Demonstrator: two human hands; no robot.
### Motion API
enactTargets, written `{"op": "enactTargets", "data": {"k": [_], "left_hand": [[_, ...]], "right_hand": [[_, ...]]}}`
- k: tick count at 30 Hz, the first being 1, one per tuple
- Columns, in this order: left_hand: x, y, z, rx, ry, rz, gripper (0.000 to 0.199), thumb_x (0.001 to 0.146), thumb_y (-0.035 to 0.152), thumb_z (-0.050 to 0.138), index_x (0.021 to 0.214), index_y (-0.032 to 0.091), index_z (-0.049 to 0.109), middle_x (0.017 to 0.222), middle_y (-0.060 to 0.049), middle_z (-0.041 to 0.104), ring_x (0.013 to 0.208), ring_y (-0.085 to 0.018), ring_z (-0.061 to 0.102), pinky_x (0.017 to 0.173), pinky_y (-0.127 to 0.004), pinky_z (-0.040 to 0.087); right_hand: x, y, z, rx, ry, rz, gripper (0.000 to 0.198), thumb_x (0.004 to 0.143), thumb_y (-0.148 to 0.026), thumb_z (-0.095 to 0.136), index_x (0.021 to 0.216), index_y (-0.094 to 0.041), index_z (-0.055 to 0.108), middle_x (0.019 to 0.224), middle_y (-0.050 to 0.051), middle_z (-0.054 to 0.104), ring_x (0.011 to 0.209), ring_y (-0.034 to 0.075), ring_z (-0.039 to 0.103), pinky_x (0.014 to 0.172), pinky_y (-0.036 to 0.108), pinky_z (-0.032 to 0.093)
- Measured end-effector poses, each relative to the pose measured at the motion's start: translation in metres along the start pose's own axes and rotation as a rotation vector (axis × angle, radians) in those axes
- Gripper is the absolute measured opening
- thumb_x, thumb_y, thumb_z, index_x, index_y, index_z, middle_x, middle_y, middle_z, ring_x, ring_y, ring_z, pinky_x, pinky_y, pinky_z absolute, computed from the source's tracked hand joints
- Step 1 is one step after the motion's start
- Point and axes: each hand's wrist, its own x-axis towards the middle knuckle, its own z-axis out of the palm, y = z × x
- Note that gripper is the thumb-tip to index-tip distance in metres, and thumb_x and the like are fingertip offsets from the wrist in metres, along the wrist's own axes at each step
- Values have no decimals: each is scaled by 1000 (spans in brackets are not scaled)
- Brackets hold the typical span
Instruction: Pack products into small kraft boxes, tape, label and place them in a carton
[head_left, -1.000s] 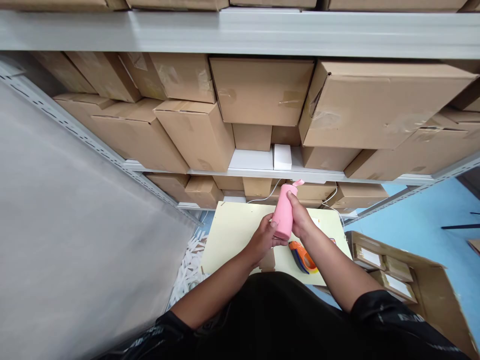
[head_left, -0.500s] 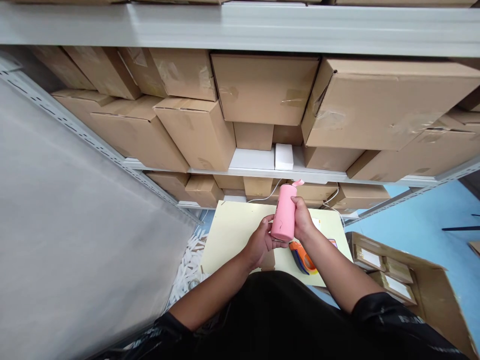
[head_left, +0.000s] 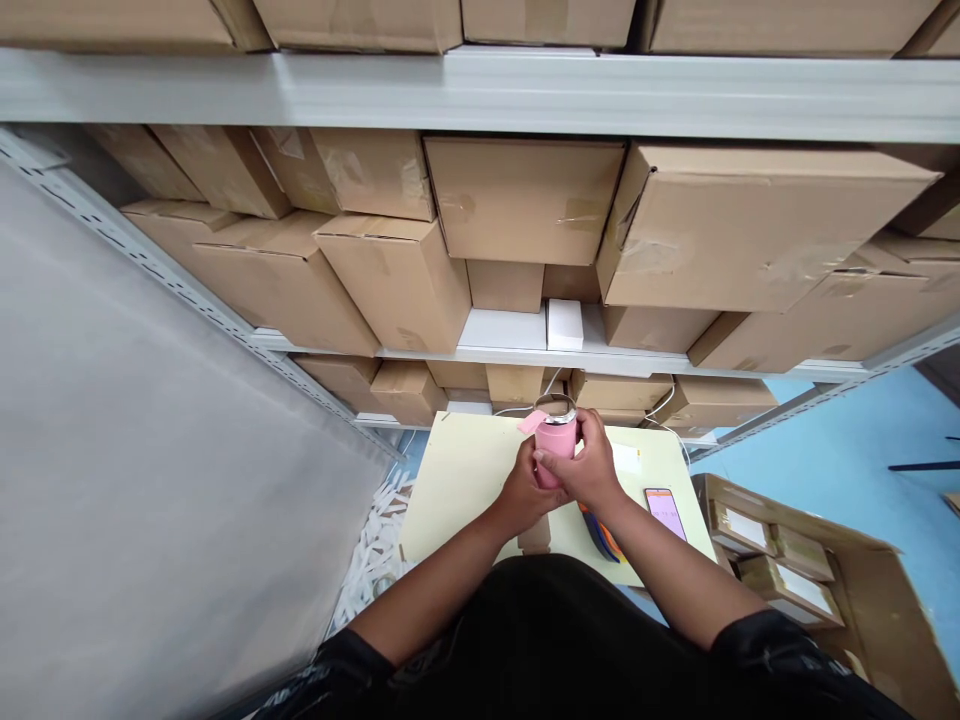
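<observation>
Head view | left hand (head_left: 519, 492) and right hand (head_left: 587, 467) both gripped pink bottle (head_left: 556, 441) | above yellow tabletop (head_left: 461, 475) | phone (head_left: 664, 511) nearby

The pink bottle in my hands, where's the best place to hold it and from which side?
Hold the pink bottle round its smooth cylindrical body, below the metal rim, one hand from each side, as the left hand and right hand do. It stands roughly upright, so side grips probably steady it best.

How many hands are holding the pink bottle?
2. The left hand wraps the pink bottle from the left, and the right hand grips it from the right, above the yellow table.
</observation>
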Motion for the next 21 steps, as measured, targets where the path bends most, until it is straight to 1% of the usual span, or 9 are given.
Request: {"op": "enactTargets", "data": {"k": [2,4,6,8,10,13,16,18,21], "left_hand": [[-1,0,-3,35,-33,-32,90,65,28,95,143,21,52,140,-15,61,127,-34,58,105,-46,48],[-3,1,-8,110,-92,-94,79,72,29,90,142,21,55,131,-13,65,118,-32,62,99,-44,50],[-7,1,-14,225,-131,-127,71,75,27,85,140,21,57,125,-10,67,110,-29,63,93,-42,52],[-10,-1,-19,343,-143,-138,71,76,25,82,142,21,55,124,-9,67,106,-27,63,89,-39,53],[-12,-5,-21,448,-114,-125,76,75,23,82,145,22,52,127,-9,65,107,-27,63,89,-39,53],[-13,-12,-22,614,11,-31,81,70,24,86,142,23,51,131,-10,61,115,-28,61,98,-43,52],[-11,-16,-22,731,120,63,75,70,26,88,136,23,54,130,-10,59,119,-29,60,105,-45,50],[-11,-17,-23,779,131,76,74,71,28,89,136,23,54,129,-10,59,119,-29,60,106,-46,50],[-13,-17,-26,827,87,59,78,73,33,88,142,24,52,133,-10,59,123,-30,59,108,-48,50]], "right_hand": [[-2,2,-2,41,-24,23,63,65,-45,90,119,-28,61,111,6,63,98,27,60,92,44,51],[-2,2,-5,170,-114,51,61,75,-54,82,126,-28,59,119,7,66,108,29,62,98,45,50],[-2,1,-8,288,-182,90,64,81,-62,75,132,-29,56,127,9,66,117,31,62,104,47,48],[-4,-1,-9,332,-196,128,72,81,-69,73,137,-28,54,130,9,67,120,32,63,105,47,49],[-9,0,-7,318,-185,157,76,82,-72,70,141,-27,52,127,9,69,116,31,66,102,47,51],[-21,6,-1,248,-130,185,75,86,-69,67,144,-25,48,124,9,70,112,30,67,99,48,53],[-28,12,5,205,-66,179,74,83,-60,74,143,-25,48,130,10,67,117,30,65,101,47,53],[-29,15,7,204,-61,161,70,81,-52,78,140,-24,51,131,10,67,117,29,65,102,47,52],[-24,16,4,149,-54,177,62,78,-43,80,133,-23,57,121,8,71,106,26,68,97,43,54]]}}
